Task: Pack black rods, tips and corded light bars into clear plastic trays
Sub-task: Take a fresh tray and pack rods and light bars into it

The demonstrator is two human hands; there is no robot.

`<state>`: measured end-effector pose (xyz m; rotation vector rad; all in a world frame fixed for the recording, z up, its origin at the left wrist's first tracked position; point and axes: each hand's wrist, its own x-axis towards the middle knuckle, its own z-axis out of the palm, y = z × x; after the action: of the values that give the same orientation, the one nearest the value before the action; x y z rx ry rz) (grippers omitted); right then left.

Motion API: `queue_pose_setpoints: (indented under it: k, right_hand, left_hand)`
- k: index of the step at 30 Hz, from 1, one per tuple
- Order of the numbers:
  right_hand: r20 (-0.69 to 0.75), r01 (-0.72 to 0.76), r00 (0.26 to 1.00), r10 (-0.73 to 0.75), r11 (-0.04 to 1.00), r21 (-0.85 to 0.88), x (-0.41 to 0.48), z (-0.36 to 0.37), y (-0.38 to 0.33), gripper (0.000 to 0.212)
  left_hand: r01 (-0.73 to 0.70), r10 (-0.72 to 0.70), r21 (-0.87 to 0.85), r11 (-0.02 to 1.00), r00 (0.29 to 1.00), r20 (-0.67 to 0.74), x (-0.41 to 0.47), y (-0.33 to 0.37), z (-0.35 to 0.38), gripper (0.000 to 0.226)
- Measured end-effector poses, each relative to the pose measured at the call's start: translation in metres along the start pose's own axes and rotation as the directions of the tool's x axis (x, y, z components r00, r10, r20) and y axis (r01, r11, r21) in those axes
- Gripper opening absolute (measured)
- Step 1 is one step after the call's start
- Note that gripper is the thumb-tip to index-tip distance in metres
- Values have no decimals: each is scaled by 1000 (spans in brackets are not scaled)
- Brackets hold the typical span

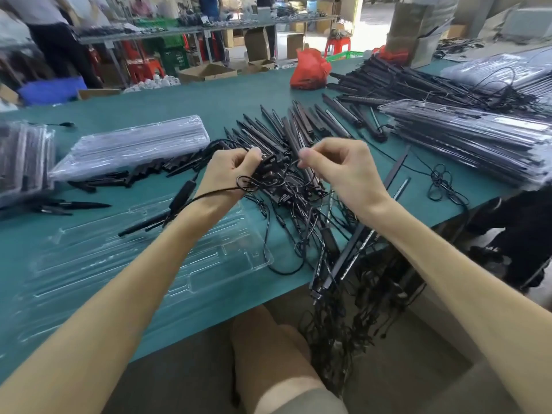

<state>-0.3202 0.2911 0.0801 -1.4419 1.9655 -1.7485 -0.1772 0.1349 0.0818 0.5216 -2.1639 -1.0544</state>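
Left hand [230, 171] is curled tight round a clump of black corded light bars [283, 186]. Right hand [334, 168] pinches one thin cord from it, thumb to fingertip. Snag risk: the knotted cords trail off the green table [179, 100] edge, so a hard tug could drag bars down. The empty clear plastic tray [233, 252] lies under the left forearm, and loose black rods [277, 127] fan out beyond.
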Motion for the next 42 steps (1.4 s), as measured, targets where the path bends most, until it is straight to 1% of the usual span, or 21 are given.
queue_pose_setpoints:
  k: [3,6,9,12,14,17,19,20,22,25,28,30,31,32,34,35,36,37,39,40,42]
  right_hand:
    - [-14,10,1000,-9,999,35,17,4,-15,25]
    - [-41,-15,999,16,999,31,27,5,-16,24]
    - [-51,-23,998,23,1000,-10,26,3,-9,23]
    - [-88,-65,994,61,997,-48,24,-1,-1,23]
    - [-102,-94,991,86,992,-78,22,-2,3,24]
    - [-83,-113,992,98,975,-193,20,-3,10,25]
    - [-70,-149,988,135,956,-254,16,-3,18,24]
    - [-90,-176,983,158,946,-271,15,-3,23,24]
    - [-170,-251,963,209,926,-283,12,-5,35,24]
    - [-250,-350,926,282,890,-292,8,-7,46,24]
    - [-300,-368,913,276,874,-316,8,-11,49,22]
    - [-294,-348,925,242,850,-394,9,-11,44,22]
    - [-271,-316,939,213,845,-432,8,-9,39,24]
    - [-241,-265,955,173,863,-430,8,-7,32,26]
    - [-156,-141,983,98,943,-300,5,-1,14,30]
    - [-87,-102,993,85,973,-205,2,3,5,33]
    - [9,-94,995,96,989,-116,0,5,-4,37]
    - [126,-123,984,127,992,-39,-2,7,-11,43]
    - [356,-237,913,200,970,63,-6,5,-18,53]
    - [427,-269,879,212,960,78,-8,3,-19,53]
    - [498,-243,845,196,970,31,-13,-5,-18,39]
  left_hand:
    - [-2,2,-48,999,1000,-5,1,3,-2,50]
    - [-1,-3,-83,997,999,-40,1,5,-10,52]
    - [2,-16,-133,991,994,-105,1,6,-20,53]
    - [-12,-17,-163,987,984,-175,2,9,-30,51]
    - [-22,-25,-216,976,977,-212,5,13,-36,48]
    - [-21,-55,-270,963,961,-270,7,18,-46,48]
    - [-19,-58,-245,969,951,-303,7,19,-52,47]
    - [-20,-53,-223,975,947,-318,7,17,-55,46]
    - [-28,-39,-187,982,939,-343,7,13,-60,47]
    - [-34,-19,-140,990,932,-361,6,10,-65,56]
    - [-67,19,-128,989,940,-341,5,13,-64,50]
    - [-100,62,-102,990,945,-321,5,18,-62,48]
    - [-123,99,-60,991,947,-304,5,21,-60,48]
    - [-147,139,-6,989,950,-278,5,26,-57,48]
    - [-200,211,74,977,956,-204,6,35,-49,46]
    - [-224,236,87,971,957,-170,7,39,-45,46]
    - [-247,258,91,965,955,-146,8,43,-40,46]
    - [-266,277,96,959,951,-136,9,47,-37,47]
    - [-292,309,120,949,937,-162,12,53,-34,47]
    - [-301,322,133,944,929,-184,14,54,-35,47]
    - [-301,328,152,941,922,-205,16,51,-39,47]
